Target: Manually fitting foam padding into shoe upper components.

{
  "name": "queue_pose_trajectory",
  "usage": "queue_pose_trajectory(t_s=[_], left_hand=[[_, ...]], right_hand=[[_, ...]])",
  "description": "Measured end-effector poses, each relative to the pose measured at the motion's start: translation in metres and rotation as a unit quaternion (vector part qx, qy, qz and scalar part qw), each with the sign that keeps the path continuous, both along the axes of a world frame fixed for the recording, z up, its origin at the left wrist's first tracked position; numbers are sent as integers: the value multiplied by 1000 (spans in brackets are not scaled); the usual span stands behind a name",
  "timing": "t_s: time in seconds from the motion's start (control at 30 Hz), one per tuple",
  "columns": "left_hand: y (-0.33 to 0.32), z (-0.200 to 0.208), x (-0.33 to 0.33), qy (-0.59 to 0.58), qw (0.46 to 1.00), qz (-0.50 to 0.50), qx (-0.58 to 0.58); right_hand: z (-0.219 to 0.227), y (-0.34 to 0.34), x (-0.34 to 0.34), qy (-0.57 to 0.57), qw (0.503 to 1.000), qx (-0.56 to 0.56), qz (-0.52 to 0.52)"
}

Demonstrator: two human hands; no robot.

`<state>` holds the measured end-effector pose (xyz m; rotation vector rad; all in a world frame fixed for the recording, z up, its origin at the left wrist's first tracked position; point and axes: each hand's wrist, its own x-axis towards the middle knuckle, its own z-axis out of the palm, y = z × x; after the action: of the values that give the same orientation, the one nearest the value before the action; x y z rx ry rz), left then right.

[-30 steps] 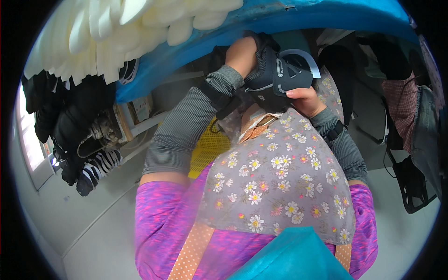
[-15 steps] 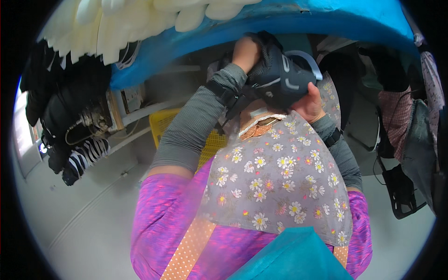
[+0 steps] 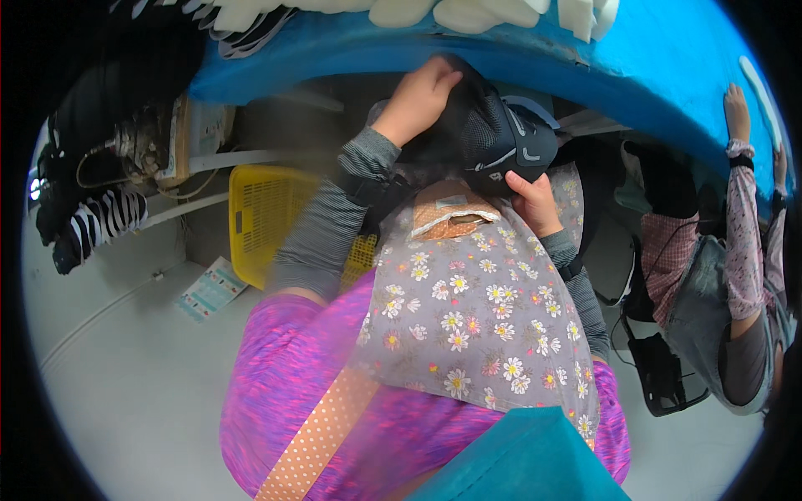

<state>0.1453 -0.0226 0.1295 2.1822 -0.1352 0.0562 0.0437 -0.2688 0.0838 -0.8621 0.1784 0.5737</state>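
Both my hands hold a dark mesh piece (image 3: pixel 493 134) that looks like a shoe upper, with pale curved marks and a grey-blue band at its far right side. My left hand (image 3: pixel 418 98) pinches the black fabric at its upper left, fingers closed over the edge. At the lower right, my right hand (image 3: pixel 535 203) grips the piece, thumb in front and the other fingers mostly hidden behind it. The piece sits above my lap, over the flowered apron (image 3: pixel 476 326), just below the blue table edge.
A blue-covered table (image 3: pixel 635 92) runs across the top, with white foam pieces (image 3: pixel 476 12) on it. A yellow basket (image 3: pixel 255 221) stands left of my arm, near a printed sheet (image 3: pixel 210 288) on the floor. At right, a co-worker's hand (image 3: pixel 736 113) rests on the table.
My left hand has shifted left along the piece, and its fingers show more clearly. The view has swung right, bringing the co-worker's arm in; my right hand keeps its grip.
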Motion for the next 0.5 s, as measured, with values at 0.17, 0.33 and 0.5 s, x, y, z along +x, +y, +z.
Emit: queue_pose_trajectory(t_s=[0.17,0.33,0.5], left_hand=[[-8,40,15,-109,988,-19,109],[9,28,-5,10,1000,10,-12],[40,34,-39,146,967,157,-140]], right_hand=[[2,5,10,2,999,38,-11],[-9,-1,10,-23,1000,19,-7],[-4,2,11,-1,999,41,11]])
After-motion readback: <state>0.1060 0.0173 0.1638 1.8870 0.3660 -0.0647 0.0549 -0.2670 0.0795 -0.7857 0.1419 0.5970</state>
